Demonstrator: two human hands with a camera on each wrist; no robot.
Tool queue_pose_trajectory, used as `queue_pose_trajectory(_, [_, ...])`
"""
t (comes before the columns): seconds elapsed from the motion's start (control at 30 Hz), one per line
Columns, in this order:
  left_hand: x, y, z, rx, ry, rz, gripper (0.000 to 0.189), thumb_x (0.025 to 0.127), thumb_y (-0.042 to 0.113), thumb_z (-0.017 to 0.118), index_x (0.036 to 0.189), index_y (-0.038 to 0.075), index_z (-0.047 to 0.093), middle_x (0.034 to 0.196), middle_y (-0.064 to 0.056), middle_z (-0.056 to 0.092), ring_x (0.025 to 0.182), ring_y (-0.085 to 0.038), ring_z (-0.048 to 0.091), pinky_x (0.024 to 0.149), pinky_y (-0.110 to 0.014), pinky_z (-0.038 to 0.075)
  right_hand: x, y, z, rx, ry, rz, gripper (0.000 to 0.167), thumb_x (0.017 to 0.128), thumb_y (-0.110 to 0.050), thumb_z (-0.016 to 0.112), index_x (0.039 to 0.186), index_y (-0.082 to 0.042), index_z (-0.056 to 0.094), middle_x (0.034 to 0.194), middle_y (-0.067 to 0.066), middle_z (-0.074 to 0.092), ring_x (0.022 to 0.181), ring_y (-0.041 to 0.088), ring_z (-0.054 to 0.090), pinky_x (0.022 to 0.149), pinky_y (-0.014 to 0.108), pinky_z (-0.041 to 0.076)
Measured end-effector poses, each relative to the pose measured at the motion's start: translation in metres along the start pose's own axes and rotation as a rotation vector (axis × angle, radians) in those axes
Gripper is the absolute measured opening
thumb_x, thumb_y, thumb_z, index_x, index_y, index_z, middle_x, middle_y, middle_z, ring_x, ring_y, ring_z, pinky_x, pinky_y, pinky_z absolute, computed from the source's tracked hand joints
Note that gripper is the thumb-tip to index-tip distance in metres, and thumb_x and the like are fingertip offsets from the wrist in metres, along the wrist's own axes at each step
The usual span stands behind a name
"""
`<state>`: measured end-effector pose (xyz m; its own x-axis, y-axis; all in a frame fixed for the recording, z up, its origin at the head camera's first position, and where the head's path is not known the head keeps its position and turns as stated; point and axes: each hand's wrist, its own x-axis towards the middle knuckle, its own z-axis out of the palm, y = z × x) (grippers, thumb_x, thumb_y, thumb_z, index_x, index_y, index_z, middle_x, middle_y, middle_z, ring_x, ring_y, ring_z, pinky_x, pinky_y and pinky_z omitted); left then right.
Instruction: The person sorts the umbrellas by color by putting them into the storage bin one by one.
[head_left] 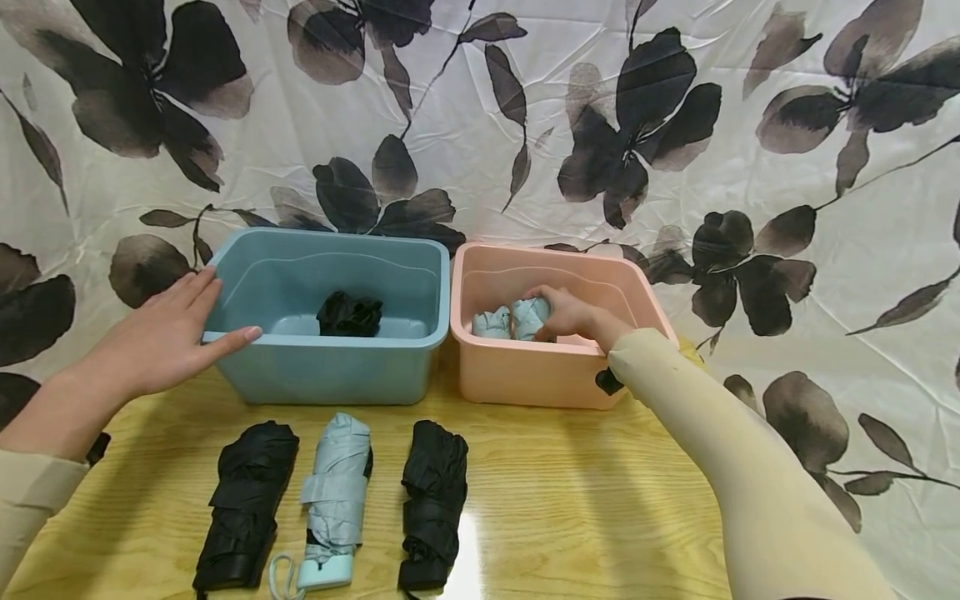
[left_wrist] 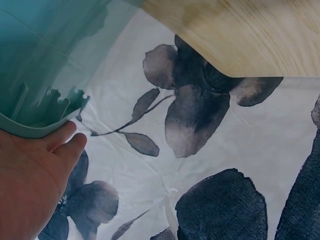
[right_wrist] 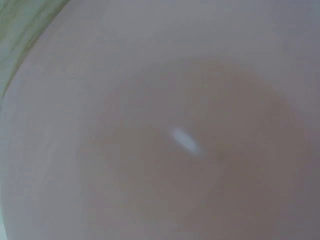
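Observation:
My right hand [head_left: 564, 315] reaches into the pink bin [head_left: 536, 375] and grips a light blue folded umbrella [head_left: 530, 317], fingers over its top. Just left of it in the same bin is another light blue umbrella [head_left: 492, 323]. The left hand [head_left: 168, 333] rests with fingers extended on the left corner of the blue bin [head_left: 330, 371], thumb across the front rim. Inside that bin lies a black folded umbrella [head_left: 349, 315]. The right wrist view is filled by a blurred pinkish surface.
In front of the bins, a black umbrella [head_left: 247, 504], a light blue umbrella [head_left: 337, 492] with a wrist cord and another black umbrella [head_left: 433, 504] lie in a row on the wooden table [head_left: 570, 517]. Floral cloth [head_left: 510, 125] hangs behind the bins.

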<state>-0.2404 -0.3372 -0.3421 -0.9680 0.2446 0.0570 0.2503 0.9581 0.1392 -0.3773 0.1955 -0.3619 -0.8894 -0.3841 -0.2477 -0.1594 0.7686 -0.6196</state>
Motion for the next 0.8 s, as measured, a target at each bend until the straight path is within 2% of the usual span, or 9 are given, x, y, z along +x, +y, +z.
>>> queue_pose_trajectory(0.17, [0.0009,-0.0006,-0.0006,-0.001,0.008,-0.001,0.103,0.103,0.061,0.049,0.157,-0.018,0.011,0.165,-0.04,0.004,0.152,-0.059,0.008,0.118,-0.075,0.016,0.0001,-0.0007,-0.0001,-0.042,-0.082,0.019,0.075,0.087,0.002,0.074,0.154,-0.007,0.041,0.157,0.027,0.027,0.137,0.038,0.028,0.11,0.05,0.038])
queue_pose_trajectory(0.3, [0.0005,-0.0014,0.0005,-0.008,0.005,0.001,0.103,0.103,0.06,0.049,0.157,-0.019,0.011,0.165,-0.04,0.004,0.152,-0.059,0.007,0.118,-0.074,0.016,0.0011,0.001,0.0007,-0.053,-0.13,0.025,0.078,0.091,-0.004,0.071,0.16,-0.005,0.035,0.163,0.024,0.027,0.139,0.035,0.032,0.115,0.046,0.034])
queue_pose_trajectory(0.4, [0.0009,-0.0011,0.0005,-0.008,-0.004,0.004,0.104,0.104,0.061,0.049,0.157,-0.019,0.01,0.165,-0.04,0.002,0.152,-0.059,0.007,0.118,-0.074,0.015,-0.0009,0.0011,0.0001,0.014,-0.178,0.061,0.08,0.096,-0.01,0.069,0.163,-0.001,0.027,0.165,0.023,0.028,0.141,0.034,0.04,0.117,0.046,0.039])
queue_pose_trajectory(0.53, [0.0011,-0.0002,0.0002,-0.009,-0.016,0.003,0.104,0.104,0.061,0.049,0.157,-0.019,0.009,0.166,-0.04,0.001,0.152,-0.059,0.006,0.118,-0.075,0.015,-0.0044,0.001,-0.0007,0.13,-0.244,0.152,0.082,0.102,-0.017,0.064,0.166,-0.001,0.015,0.172,0.02,0.015,0.15,0.041,0.035,0.119,0.055,0.037])
queue_pose_trajectory(0.63, [0.0008,0.0001,0.0,-0.01,-0.016,0.001,0.104,0.103,0.061,0.049,0.157,-0.019,0.009,0.165,-0.04,0.002,0.152,-0.059,0.006,0.118,-0.075,0.015,-0.0058,0.0004,-0.0013,0.104,-0.263,0.181,0.084,0.104,-0.022,0.061,0.167,-0.003,0.009,0.174,0.016,0.009,0.153,0.043,0.03,0.121,0.057,0.034])
queue_pose_trajectory(0.8, [0.0004,0.0008,-0.0017,-0.013,-0.013,-0.001,0.104,0.104,0.061,0.049,0.157,-0.019,0.009,0.165,-0.04,0.002,0.152,-0.059,0.006,0.118,-0.074,0.015,-0.0067,-0.0004,-0.003,0.051,-0.244,0.141,0.087,0.105,-0.028,0.06,0.167,-0.002,0.004,0.174,0.019,0.009,0.152,0.044,0.031,0.118,0.06,0.036])
